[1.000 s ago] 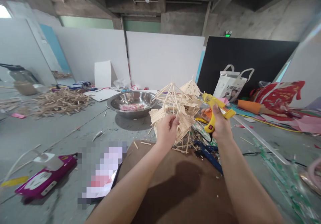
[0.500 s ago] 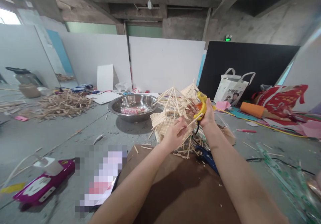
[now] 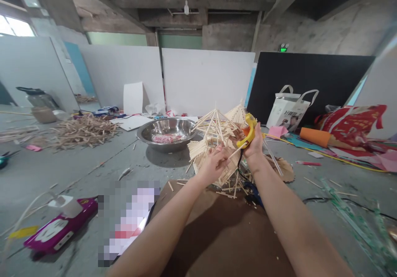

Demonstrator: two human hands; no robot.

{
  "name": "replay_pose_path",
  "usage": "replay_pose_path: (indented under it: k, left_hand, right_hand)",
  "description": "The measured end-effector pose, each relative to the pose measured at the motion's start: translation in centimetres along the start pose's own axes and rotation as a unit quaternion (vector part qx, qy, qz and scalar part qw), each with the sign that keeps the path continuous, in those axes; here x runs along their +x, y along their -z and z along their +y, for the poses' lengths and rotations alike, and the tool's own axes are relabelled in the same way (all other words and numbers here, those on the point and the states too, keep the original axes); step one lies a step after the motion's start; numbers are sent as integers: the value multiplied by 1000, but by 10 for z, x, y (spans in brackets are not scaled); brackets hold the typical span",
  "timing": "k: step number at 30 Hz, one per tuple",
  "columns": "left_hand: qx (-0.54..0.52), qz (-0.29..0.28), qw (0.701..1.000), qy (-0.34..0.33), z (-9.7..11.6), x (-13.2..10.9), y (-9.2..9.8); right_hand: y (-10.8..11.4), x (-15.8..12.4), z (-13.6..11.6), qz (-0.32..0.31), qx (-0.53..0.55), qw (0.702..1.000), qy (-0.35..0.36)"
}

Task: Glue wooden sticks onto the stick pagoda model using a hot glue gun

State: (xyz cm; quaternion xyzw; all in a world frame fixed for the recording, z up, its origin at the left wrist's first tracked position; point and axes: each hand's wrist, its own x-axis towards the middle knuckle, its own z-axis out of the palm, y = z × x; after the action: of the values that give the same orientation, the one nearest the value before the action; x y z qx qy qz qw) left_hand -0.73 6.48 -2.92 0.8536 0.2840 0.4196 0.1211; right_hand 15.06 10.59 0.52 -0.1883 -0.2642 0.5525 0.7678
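My right hand (image 3: 254,142) is closed around a yellow hand tool (image 3: 249,130) with a curved body; its exact kind is unclear. A thin wooden stick (image 3: 235,153) runs from the tool's lower end to my left hand (image 3: 214,161), whose fingers pinch it. Just behind both hands rises a model of pale wooden sticks (image 3: 198,155), with pointed, roof-like tops. My hands hide part of its front. Under my right wrist, a dark blue tool (image 3: 256,195) lies partly covered, near a black cord.
A brown board (image 3: 214,235) lies before me, with stick offcuts at its far edge. A steel basin (image 3: 142,135) stands behind, left of the model. Sticks are heaped (image 3: 83,130) farther left. A purple power strip (image 3: 62,227) and a blurred-out flat item (image 3: 133,219) lie nearer.
The view has shifted slightly left, so things sit a little farther right. My hands keep their hold on the tool and the stick, with the left fingers slightly repositioned.
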Motion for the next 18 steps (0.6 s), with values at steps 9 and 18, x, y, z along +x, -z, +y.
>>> replay_pose_path:
  k: [9, 18]
  left_hand:
    - [30, -10, 999, 4, -14, -10, 15]
    - [19, -66, 997, 32, -17, -21, 42]
  right_hand:
    - [-18, -27, 9, -7, 13, 1000, -2]
    - [-33, -59, 22, 4, 72, 997, 9]
